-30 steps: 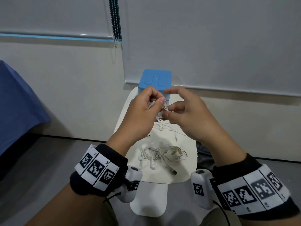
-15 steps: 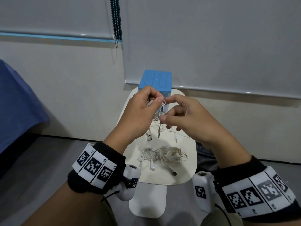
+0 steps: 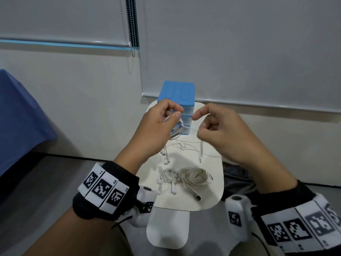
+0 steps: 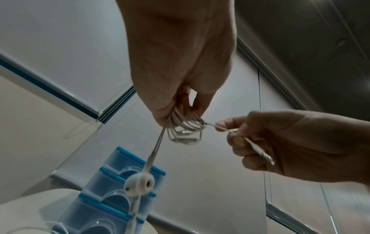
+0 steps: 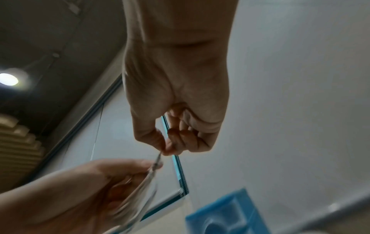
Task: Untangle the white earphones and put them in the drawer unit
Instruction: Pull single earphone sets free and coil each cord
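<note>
My left hand [image 3: 175, 113] grips a small coil of white earphone cable [image 3: 176, 130] in front of the blue drawer unit [image 3: 177, 93]. Two earbuds [image 3: 166, 159] dangle below the coil; one earbud [image 4: 139, 184] hangs close to the left wrist camera. To the right of the coil my right hand [image 3: 198, 124] pinches the cable's free end, and the plug [image 3: 201, 150] hangs under it. From the left wrist, the coil [image 4: 184, 129] runs taut to the right hand [image 4: 226, 128]. From the right wrist, the right hand [image 5: 163, 152] pinches the blurred cable.
A second tangle of white earphones [image 3: 184, 177] lies mid-table on the small white table [image 3: 212, 193], with looser cable [image 3: 184, 145] behind it. The drawer unit [image 4: 112, 197] stands at the table's far edge against the wall, drawers closed. A blue cloth [image 3: 18, 117] is at the left.
My right hand has drawn away to the right from the left hand, pulling the plug end of the cable out of the coil. The left hand keeps its grip on the coil.
</note>
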{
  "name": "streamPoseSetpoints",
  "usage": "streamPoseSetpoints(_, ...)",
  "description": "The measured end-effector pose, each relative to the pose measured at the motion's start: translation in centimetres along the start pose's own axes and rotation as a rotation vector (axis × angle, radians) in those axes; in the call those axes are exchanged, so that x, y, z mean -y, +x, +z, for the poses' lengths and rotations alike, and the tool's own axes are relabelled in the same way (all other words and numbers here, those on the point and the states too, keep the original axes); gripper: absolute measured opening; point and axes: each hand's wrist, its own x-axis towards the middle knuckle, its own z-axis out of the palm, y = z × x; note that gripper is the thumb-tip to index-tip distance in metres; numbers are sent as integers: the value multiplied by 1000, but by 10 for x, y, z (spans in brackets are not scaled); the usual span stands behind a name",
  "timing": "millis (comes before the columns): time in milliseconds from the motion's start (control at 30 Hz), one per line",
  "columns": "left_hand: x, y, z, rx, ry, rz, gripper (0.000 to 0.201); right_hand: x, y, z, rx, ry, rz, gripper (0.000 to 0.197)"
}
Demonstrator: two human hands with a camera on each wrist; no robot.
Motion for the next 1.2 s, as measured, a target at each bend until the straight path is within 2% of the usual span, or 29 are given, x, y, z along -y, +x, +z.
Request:
streamPoseSetpoints(133, -2, -1, 1, 205, 41, -114, 20, -1, 13, -25, -110, -409, -165, 20)
streamPoseSetpoints(200, -7, -3, 4, 280, -33, -146, 19, -7, 18, -26, -134, -414, -190, 21)
streamPoseSetpoints(333, -15, -5, 7, 275, -320, -185, 20, -23, 21, -15, -99, -74, -135, 16)
streamPoseSetpoints(433, -17, -4, 6, 264, -480, -159, 22, -28, 21, 1, -112, 194, -120, 5)
streamPoseSetpoints(533, -19, -2, 4, 234, -500, -97, 19, -26, 23, 15, -165, 478, -68, 5)
streamPoseSetpoints(633, -21, 0, 2, 189, -417, -33, 18, -18, 27, 19, -169, 743, 33, 10)
streamPoseSetpoints(933, -15, 1, 2, 147, -243, 88, 15, -11, 32, 20, 31, 809, 252, 25)
streamPoseSetpoints(1067, -11, 3, 5, 141, -236, 83, 18, -12, 28, 23, 93, 802, 284, 27)
streamPoseSetpoints(1200, -10, 3, 8, 169, -246, 87, 17, -12, 24, 17, 204, 891, 266, 31)
